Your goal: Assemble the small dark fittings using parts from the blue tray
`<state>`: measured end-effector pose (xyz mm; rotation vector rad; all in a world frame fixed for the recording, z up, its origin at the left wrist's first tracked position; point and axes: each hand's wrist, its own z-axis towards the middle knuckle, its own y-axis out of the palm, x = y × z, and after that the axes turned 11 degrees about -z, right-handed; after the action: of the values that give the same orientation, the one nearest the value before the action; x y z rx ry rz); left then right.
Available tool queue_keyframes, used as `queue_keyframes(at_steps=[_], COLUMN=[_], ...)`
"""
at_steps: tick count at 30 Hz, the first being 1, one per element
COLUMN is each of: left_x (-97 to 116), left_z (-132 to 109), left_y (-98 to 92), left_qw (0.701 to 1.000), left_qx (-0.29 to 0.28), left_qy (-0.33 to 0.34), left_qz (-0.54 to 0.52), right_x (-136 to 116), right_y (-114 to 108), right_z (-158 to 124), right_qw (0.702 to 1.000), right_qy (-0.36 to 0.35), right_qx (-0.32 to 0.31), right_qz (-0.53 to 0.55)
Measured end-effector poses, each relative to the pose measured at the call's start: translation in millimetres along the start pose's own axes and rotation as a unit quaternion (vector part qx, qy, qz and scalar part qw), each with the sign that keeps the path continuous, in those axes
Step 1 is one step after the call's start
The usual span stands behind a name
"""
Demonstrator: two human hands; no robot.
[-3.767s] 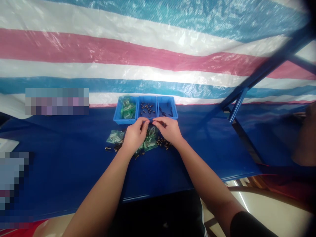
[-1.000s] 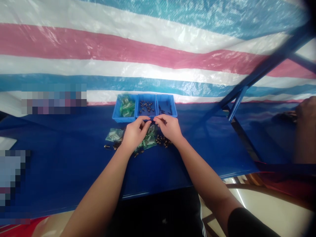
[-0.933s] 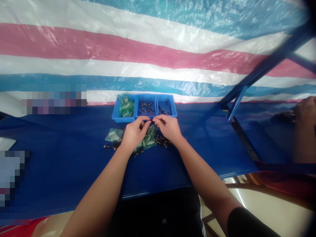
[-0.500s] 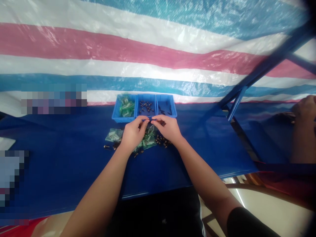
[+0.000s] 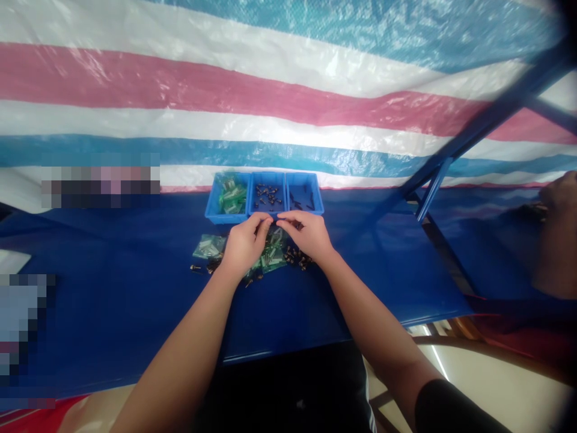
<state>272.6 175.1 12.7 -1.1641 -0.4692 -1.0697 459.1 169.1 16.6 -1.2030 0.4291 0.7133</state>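
– So, which step is this?
– Close fingertip work, it seems. Your left hand (image 5: 243, 243) and right hand (image 5: 311, 234) almost meet just before the middle bin (image 5: 267, 176), thumbs and forefingers drawn nearly together. Whether you pinch a small part there, I cannot tell.
– And the next move?
– Probably it calls for light, level fingertips from you.
– The bins?
– Left bin (image 5: 225, 219), green bags (image 5: 233, 197); middle, screws (image 5: 269, 193); right bin (image 5: 303, 180), slim dark pieces (image 5: 293, 198). Loose bags (image 5: 210, 246) and loose screws (image 5: 297, 258) lie nearer you.
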Motion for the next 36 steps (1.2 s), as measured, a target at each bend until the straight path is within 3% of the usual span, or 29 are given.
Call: queue_keyframes(at_steps=[14, 28, 31, 36], left_x=[-1, 0, 4, 8], left_z=[-1, -1, -1, -1], left_y=[1.8, -0.2, -0.8, -0.6], left_qw=[1.0, 1.0, 1.0, 1.0], left_qx=[0.007, -0.006, 0.001, -0.004], left_qy=[0.0, -0.013, -0.018, -0.018], left_qz=[-0.007, 0.007, -0.003, -0.007], right_x=[1, -4, -6, 4], right_y=[0, -1, -3, -3], right_z=[0, 0, 0, 4], right_qw=[0.999, 1.0, 0.999, 0.979], right_qy=[-0.006, -0.011, 0.022, 0.144], right_qx=[-0.028, 0.006, 0.038, 0.12], right_qz=[0.032, 0.021, 0.024, 0.081])
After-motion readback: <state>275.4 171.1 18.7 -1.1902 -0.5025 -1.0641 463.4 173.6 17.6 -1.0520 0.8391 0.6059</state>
